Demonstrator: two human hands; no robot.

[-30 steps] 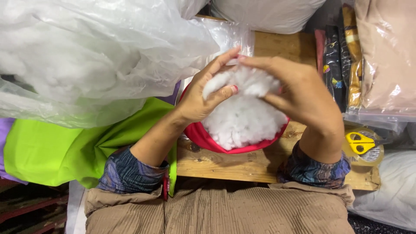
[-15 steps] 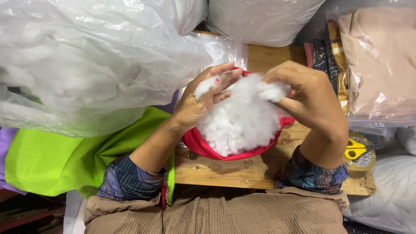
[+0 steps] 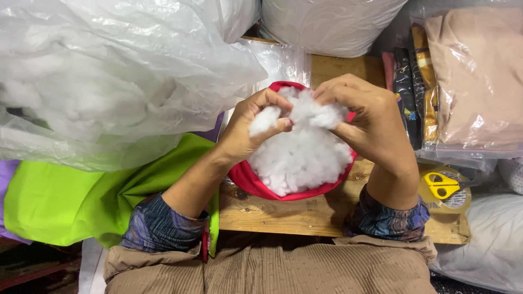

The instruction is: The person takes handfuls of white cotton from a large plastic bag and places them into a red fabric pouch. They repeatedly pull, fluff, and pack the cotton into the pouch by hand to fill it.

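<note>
A red fabric shell [image 3: 256,184] sits on a wooden board [image 3: 272,213], heaped with white fluffy stuffing [image 3: 302,158]. My left hand [image 3: 248,129] pinches a tuft of the stuffing at the top left of the heap. On the top right, my right hand [image 3: 362,117] grips another clump. Both hands are raised over the far side of the shell, knuckles up, a thin strand of stuffing stretched between them.
A big clear plastic bag of white stuffing [image 3: 98,81] fills the left. Lime green cloth [image 3: 71,201] lies below it. Bagged tan fabric [image 3: 474,81] and yellow-handled scissors [image 3: 444,185] on a tape roll are at the right. White pillows [image 3: 327,22] sit behind.
My hands have shifted from pressing flat on the stuffing heap to pinching tufts at its top and pulling them apart. The view has tilted slightly.
</note>
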